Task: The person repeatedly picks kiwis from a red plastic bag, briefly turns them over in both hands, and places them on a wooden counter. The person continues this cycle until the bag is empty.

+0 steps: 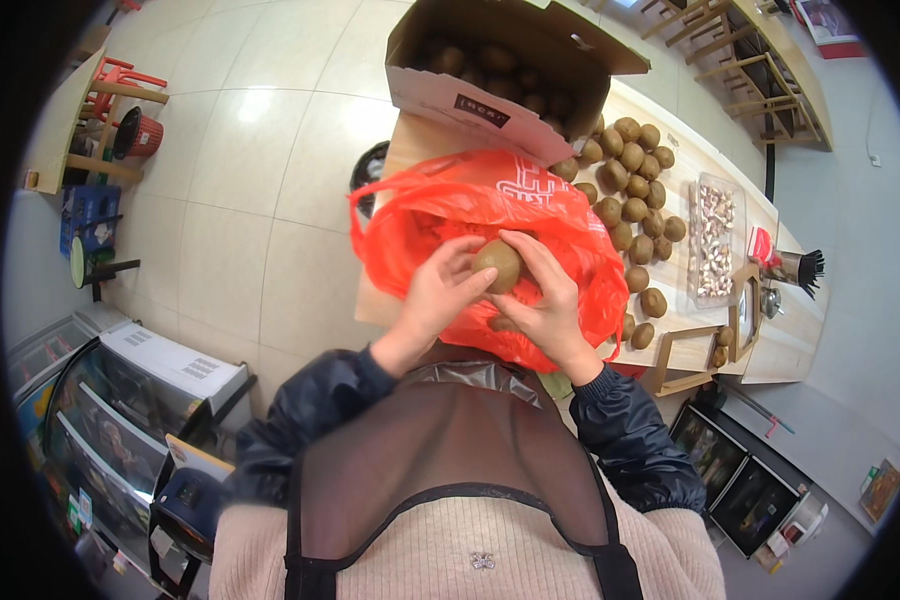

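Observation:
One brown kiwifruit [497,266] is held between my two hands. My left hand [446,281] has its thumb and fingers around the fruit's left side. The fingertips and thumb of my right hand [544,289] touch it from the right. Both hands are over the mouth of a red plastic bag [585,247], which stands on the wooden table in front of me. Inside the bag, partly hidden below my right hand, another kiwifruit [502,323] shows. Many loose kiwifruit [631,157] lie on the tabletop to the right of the bag.
Behind the bag stands an open cardboard box [450,94] with kiwifruit inside. Right of the loose fruit are a clear plastic tray [714,247] of garlic cloves and cardboard window-frame pieces [667,364]. A glass display case [120,405] stands at left, wooden stools [757,82] at upper right.

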`<state>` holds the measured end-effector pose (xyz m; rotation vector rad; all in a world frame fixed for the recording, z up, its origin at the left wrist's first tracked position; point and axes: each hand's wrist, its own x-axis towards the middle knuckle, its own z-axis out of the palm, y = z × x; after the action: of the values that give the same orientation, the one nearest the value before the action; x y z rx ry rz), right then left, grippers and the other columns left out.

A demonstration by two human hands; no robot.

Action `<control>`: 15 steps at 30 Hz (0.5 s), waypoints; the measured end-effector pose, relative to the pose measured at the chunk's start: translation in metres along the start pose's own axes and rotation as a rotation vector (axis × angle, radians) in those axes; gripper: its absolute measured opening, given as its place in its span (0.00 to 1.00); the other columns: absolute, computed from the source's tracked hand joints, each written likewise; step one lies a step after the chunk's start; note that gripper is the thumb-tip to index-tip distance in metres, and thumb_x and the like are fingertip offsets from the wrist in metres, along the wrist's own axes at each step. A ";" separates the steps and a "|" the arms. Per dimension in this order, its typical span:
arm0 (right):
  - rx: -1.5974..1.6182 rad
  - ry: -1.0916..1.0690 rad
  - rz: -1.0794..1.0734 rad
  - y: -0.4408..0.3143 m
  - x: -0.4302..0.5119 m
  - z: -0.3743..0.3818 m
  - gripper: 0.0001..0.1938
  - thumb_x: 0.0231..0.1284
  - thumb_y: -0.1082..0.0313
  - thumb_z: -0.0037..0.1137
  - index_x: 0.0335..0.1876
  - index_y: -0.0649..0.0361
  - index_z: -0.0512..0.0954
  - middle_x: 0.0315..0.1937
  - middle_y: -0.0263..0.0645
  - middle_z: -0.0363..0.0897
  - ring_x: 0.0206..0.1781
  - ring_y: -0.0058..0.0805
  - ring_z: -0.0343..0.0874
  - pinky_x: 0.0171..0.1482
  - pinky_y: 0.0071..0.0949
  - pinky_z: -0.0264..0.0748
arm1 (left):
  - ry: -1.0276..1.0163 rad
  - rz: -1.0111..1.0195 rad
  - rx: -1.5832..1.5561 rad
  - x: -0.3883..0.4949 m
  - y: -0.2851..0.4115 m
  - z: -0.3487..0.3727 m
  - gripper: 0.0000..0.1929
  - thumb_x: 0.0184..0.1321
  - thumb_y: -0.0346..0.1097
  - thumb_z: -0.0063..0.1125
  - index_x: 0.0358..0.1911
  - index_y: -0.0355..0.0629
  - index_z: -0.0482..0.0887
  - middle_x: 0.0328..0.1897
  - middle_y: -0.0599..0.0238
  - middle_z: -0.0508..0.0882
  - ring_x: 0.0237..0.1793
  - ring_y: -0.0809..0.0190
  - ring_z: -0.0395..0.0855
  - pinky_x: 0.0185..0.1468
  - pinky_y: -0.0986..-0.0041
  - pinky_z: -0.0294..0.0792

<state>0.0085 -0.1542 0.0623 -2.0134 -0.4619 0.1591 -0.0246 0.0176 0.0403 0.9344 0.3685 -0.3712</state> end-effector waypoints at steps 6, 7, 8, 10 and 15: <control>-0.147 0.049 -0.144 -0.002 0.007 -0.002 0.35 0.45 0.73 0.74 0.65 0.63 0.73 0.60 0.48 0.77 0.58 0.44 0.81 0.57 0.36 0.81 | -0.051 -0.027 0.040 -0.001 0.006 -0.001 0.21 0.67 0.31 0.62 0.62 0.34 0.75 0.57 0.59 0.82 0.58 0.66 0.81 0.61 0.72 0.74; -0.139 0.049 -0.117 -0.002 0.007 -0.002 0.35 0.45 0.74 0.74 0.65 0.64 0.73 0.59 0.48 0.78 0.58 0.44 0.81 0.57 0.37 0.81 | -0.033 -0.001 0.060 -0.001 0.004 0.000 0.21 0.68 0.31 0.62 0.62 0.34 0.75 0.57 0.59 0.82 0.58 0.66 0.81 0.61 0.72 0.74; -0.139 0.038 -0.098 -0.002 0.006 -0.001 0.35 0.45 0.74 0.74 0.64 0.64 0.73 0.58 0.49 0.78 0.58 0.45 0.81 0.57 0.37 0.81 | -0.017 0.025 0.081 0.000 0.003 0.002 0.21 0.68 0.32 0.62 0.62 0.34 0.75 0.57 0.59 0.82 0.58 0.66 0.81 0.61 0.72 0.74; -0.123 0.024 -0.051 -0.002 0.006 -0.001 0.35 0.45 0.74 0.74 0.64 0.64 0.73 0.57 0.49 0.79 0.58 0.46 0.81 0.57 0.37 0.81 | -0.008 0.045 0.077 0.000 0.002 0.003 0.22 0.68 0.32 0.62 0.62 0.33 0.75 0.57 0.59 0.82 0.58 0.66 0.81 0.60 0.73 0.74; -0.204 0.005 -0.166 -0.010 0.016 -0.004 0.33 0.44 0.75 0.73 0.62 0.65 0.75 0.55 0.50 0.80 0.56 0.45 0.82 0.57 0.34 0.81 | -0.019 0.025 0.067 0.002 0.008 0.002 0.23 0.68 0.33 0.61 0.64 0.31 0.74 0.59 0.59 0.82 0.57 0.66 0.81 0.59 0.74 0.74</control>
<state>0.0215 -0.1477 0.0745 -2.1616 -0.6611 0.0045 -0.0186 0.0198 0.0457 0.9991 0.3285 -0.3712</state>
